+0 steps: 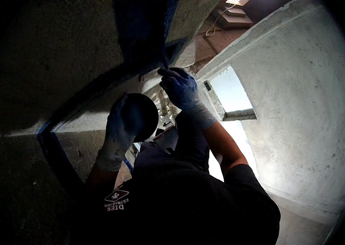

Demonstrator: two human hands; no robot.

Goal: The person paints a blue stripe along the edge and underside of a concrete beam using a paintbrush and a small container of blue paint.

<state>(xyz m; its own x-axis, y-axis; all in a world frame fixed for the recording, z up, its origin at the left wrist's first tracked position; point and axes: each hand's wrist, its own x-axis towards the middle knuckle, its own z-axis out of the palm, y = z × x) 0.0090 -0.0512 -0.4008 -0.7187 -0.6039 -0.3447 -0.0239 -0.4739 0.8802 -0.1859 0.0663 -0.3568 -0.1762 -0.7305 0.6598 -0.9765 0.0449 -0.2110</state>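
Gripping a round dark container (140, 116), the left hand (117, 126) in a pale blue-stained glove wraps its fingers (117, 107) around the container's left side, thumb hidden behind it. The container sits at picture centre, held up in front of the chest, its inside too dark to read. Just right and above, the right hand (180, 87) in a blue glove has its fingers (171, 75) pressed together, pinching the thin dark handle of a paintbrush (164, 61); the brush tip goes up into the shadowed blue painted band (148, 32), bristles not readable. Hands are near each other, not touching.

The blue band runs down the grey plastered wall (58, 53), and a narrower blue painted stripe (52, 151) curves along the lower left wall edge. Below the hands, a black short-sleeved shirt with a white diamond print (180, 196) fills the lower middle; both bare forearms rise from it. Between the hands and the shirt hangs a dark blurred shape, kind unclear.

Right side: a pale rough concrete wall (303, 102) with a bright rectangular opening (231, 92) and a ledge under it. Top: reddish brick ceiling patch (217, 41) with a loose white cable (215, 22), near concrete steps (238, 14). The left part of the picture is very dark.
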